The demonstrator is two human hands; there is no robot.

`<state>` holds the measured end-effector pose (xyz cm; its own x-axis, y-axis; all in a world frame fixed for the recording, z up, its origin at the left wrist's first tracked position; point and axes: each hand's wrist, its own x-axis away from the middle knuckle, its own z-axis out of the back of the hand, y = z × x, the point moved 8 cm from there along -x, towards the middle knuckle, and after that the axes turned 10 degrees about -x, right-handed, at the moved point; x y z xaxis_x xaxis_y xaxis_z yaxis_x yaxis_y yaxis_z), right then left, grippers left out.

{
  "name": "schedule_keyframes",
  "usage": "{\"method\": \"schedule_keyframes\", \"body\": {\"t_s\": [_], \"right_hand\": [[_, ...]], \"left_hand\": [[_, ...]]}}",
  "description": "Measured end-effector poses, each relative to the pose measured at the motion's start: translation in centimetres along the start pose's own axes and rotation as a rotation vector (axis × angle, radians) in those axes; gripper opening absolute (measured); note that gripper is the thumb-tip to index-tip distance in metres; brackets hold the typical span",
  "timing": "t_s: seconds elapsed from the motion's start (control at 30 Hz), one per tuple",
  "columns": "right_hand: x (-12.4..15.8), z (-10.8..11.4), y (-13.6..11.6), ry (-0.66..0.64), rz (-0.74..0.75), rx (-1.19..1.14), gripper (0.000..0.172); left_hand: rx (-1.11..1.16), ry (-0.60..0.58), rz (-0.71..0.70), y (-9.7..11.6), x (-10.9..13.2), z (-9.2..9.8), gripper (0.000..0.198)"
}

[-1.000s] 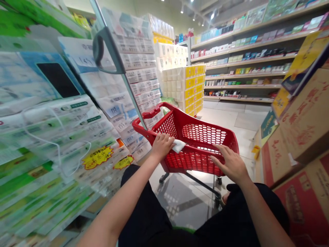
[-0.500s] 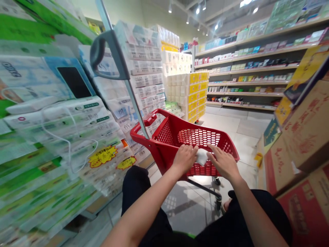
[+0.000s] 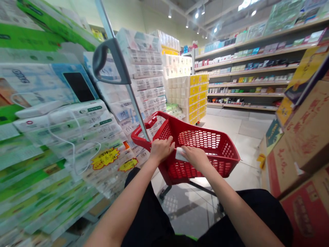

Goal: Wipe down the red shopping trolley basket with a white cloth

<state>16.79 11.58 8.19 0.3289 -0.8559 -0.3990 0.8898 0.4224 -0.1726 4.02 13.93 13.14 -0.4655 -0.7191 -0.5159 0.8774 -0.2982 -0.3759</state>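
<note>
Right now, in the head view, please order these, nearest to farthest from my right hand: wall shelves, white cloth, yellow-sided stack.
1. White cloth: in right hand
2. Yellow-sided stack: beyond red cart
3. Wall shelves: right background

Bright, ceiling spots (image 3: 196, 15) glaring; L-edge packs (image 3: 28, 195) blurred, stretched; shadow under cart (image 3: 187, 170)

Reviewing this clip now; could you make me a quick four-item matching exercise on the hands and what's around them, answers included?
Column one:
1. shopping cart
2. right hand
3. left hand
4. price signs

Column two:
A. at the cart's near side, closer to the metal pole
B. yellow, with jagged edges
C. on the white cloth
D. red

Pairs: 1-D, 2-C, 3-A, 4-B
</note>
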Motion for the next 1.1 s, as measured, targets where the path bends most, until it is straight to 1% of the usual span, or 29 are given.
{"method": "schedule_keyframes", "body": {"t_s": [0.07, 0.13, 0.2, 0.27, 0.37, 0.47, 0.53, 0.6, 0.63, 0.7, 0.77, 0.83, 0.9, 0.97, 1.1], "right_hand": [[-1.3, -0.5, -2.0, 0.016, 0.033, -0.008, 0.04], [-2.1, -0.7, -3.5, 0.043, 0.053, -0.018, 0.039], [-2.2, -0.8, -3.9, 0.078, 0.05, -0.024, 0.039], [-1.1, -0.6, -2.9, 0.119, 0.032, -0.013, 0.039], [2.4, 0.4, 0.6, 0.165, 0.014, 0.039, 0.039], [6.7, 1.8, 5.3, 0.199, 0.006, 0.105, 0.038], [9.6, 2.9, 8.9, 0.254, -0.029, 0.138, 0.036], [12.0, 3.7, 12.2, 0.331, -0.091, 0.16, 0.036], [13.0, 4.1, 13.6, 0.39, -0.124, 0.168, 0.037], [14.1, 4.2, 15.5, 0.454, -0.18, 0.169, 0.039], [14.0, 3.7, 16.2, 0.463, -0.228, 0.16, 0.039], [13.0, 3.1, 15.8, 0.437, -0.274, 0.149, 0.039], [11.3, 2.5, 14.3, 0.407, -0.302, 0.131, 0.04], [9.1, 1.9, 11.6, 0.384, -0.289, 0.104, 0.04], [4.5, 0.3, 4.5, 0.377, -0.158, 0.029, 0.042]], "left_hand": [[-0.013, 0.002, 0.007, -0.1, 0.1, -0.2, 0.035], [-0.021, 0.007, 0.001, -0.1, 0.1, -0.3, 0.037], [-0.022, 0.012, -0.005, -0.2, 0.1, -0.2, 0.037], [-0.022, 0.019, -0.003, -0.4, 0.2, -0.1, 0.036], [-0.032, 0.026, 0.009, -0.6, 0.4, 0.0, 0.034], [-0.034, 0.03, 0.019, -0.6, 0.5, 0.1, 0.033], [-0.015, 0.027, 0.004, -0.5, 0.5, 0.3, 0.037], [0.019, 0.018, -0.032, -0.2, 0.5, 0.4, 0.046], [0.036, 0.014, -0.055, -0.1, 0.5, 0.4, 0.051], [0.06, 0.011, -0.087, 0.3, 0.3, 0.3, 0.059], [0.057, 0.013, -0.082, 0.4, 0.1, 0.1, 0.062], [0.034, 0.018, -0.055, 0.4, -0.1, -0.2, 0.062], [0.008, 0.023, -0.036, 0.5, -0.2, -0.5, 0.063], [-0.01, 0.028, -0.03, 0.8, -0.3, -0.6, 0.065], [-0.027, 0.032, -0.024, 1.2, -0.4, -0.5, 0.066]]}}
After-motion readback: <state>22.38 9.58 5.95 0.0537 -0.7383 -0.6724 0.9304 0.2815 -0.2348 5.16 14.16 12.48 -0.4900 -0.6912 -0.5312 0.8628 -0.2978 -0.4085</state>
